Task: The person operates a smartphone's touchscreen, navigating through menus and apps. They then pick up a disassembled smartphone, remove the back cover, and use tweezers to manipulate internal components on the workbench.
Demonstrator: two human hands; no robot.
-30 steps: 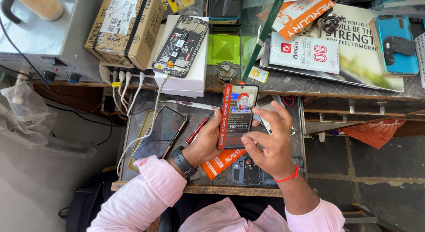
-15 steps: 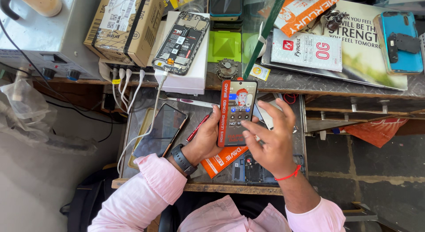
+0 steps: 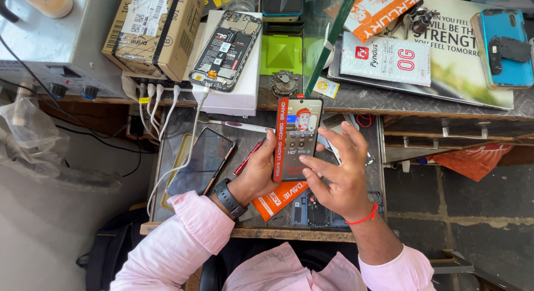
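At the far left of the bench, a grey metal unit (image 3: pixel 39 49) and a cardboard box (image 3: pixel 153 32) stand on the upper shelf, with white cables (image 3: pixel 158 110) hanging below them. Right of the box, an opened phone (image 3: pixel 225 52) with its back off lies on a white box (image 3: pixel 245 93). On the lower tray (image 3: pixel 178 121), a dark-screened phone (image 3: pixel 201 162) rests beside my left wrist. My left hand (image 3: pixel 257 171) is closed around the lower left edge of the phone with a printed screen film (image 3: pixel 297 138), thumb on its face. This phone stands at centre, its long axis running away from me, top toward the shelf. My right hand (image 3: pixel 339 177) lies against its right edge, fingers spread and half open, thumb pressing the lower part of the film; it grips nothing fully. Both hands touch the phone, the left carrying it. At far right, a blue phone case (image 3: pixel 506 49) lies on the upper shelf.
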